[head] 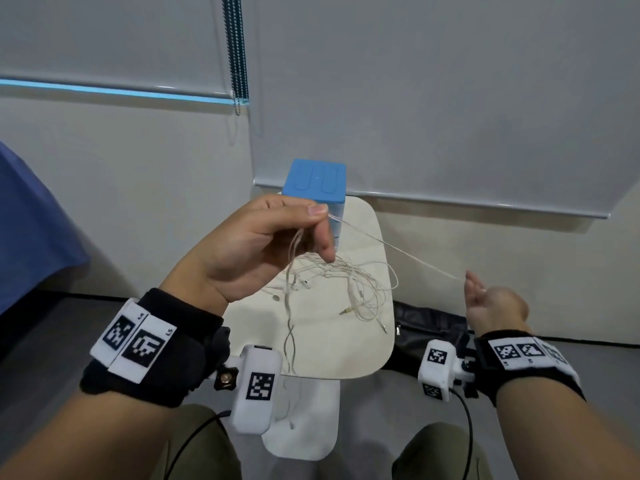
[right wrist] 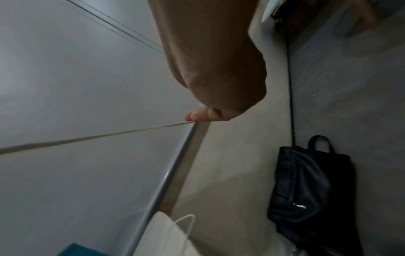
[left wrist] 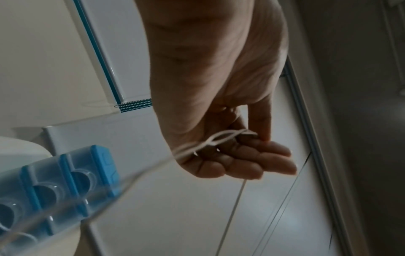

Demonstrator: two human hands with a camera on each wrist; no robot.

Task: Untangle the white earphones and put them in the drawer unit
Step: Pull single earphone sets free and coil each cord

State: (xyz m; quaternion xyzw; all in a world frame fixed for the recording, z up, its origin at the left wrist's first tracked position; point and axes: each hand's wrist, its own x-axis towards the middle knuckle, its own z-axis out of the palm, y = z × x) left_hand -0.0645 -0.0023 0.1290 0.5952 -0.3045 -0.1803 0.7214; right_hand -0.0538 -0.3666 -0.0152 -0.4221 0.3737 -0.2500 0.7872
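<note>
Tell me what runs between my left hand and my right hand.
One taut strand of the white earphones stretches from the left hand to the right hand, pinched at each end. Nothing else sits in that gap. The head view shows it best.

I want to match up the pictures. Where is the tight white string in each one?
Head: the earphone cord runs mid-picture from the left hand down-right to the right hand.
Left wrist: it leaves the fingers toward the bottom edge.
Right wrist: it crosses from the left edge to the fingertips.
Shared landmark: the window blind.
</note>
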